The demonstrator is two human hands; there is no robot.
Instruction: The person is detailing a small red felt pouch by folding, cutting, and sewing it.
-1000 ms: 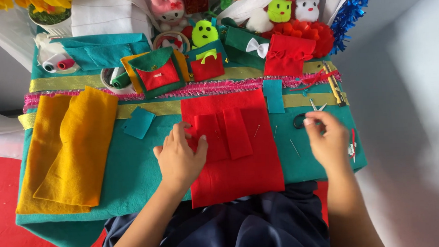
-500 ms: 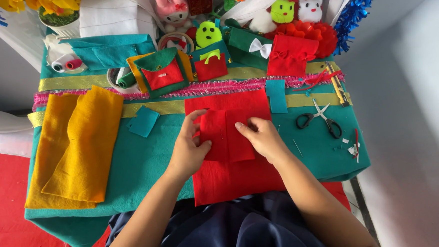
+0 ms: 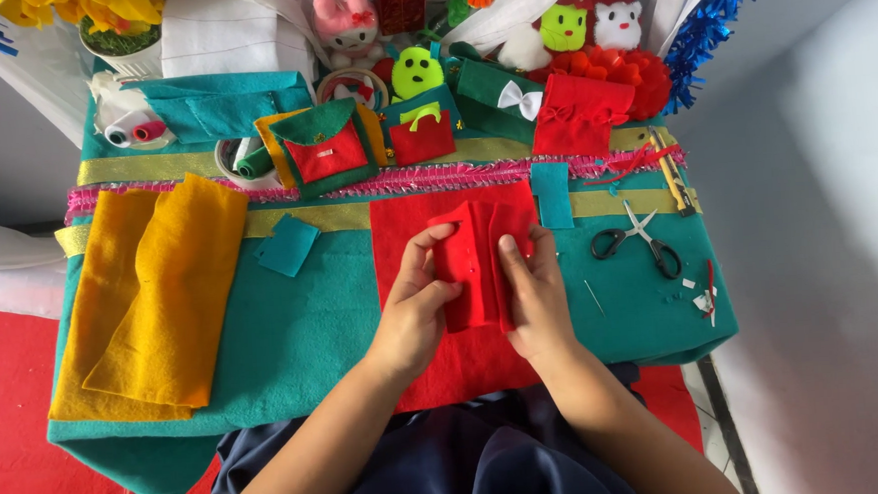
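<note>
Small folded red felt piece (image 3: 472,265) sits lifted at the middle of the table, on top of a larger flat red felt sheet (image 3: 435,362) that lies on the teal felt cover (image 3: 303,334). Left hand (image 3: 414,313) pinches the piece's left edge, thumb and fingers closed on it; right hand (image 3: 534,297) presses and grips the right side, fingers curled over the fold. Both hands are close together, touching the same piece. Just beyond it, a small teal rectangle (image 3: 552,195) lies by the sheet's top right corner, and a teal square (image 3: 288,245) lies to the left, apart. Black-handled scissors (image 3: 639,241) lie to the right, near the right hand but not touching. Folded yellow felt (image 3: 151,292) lies well apart on the left. A pink fringe strip (image 3: 256,189) crosses the table farther back; behind it stand a green-and-red felt pouch (image 3: 326,151), a red pouch (image 3: 582,114), thread spools (image 3: 133,131) and plush toys (image 3: 588,24)
</note>
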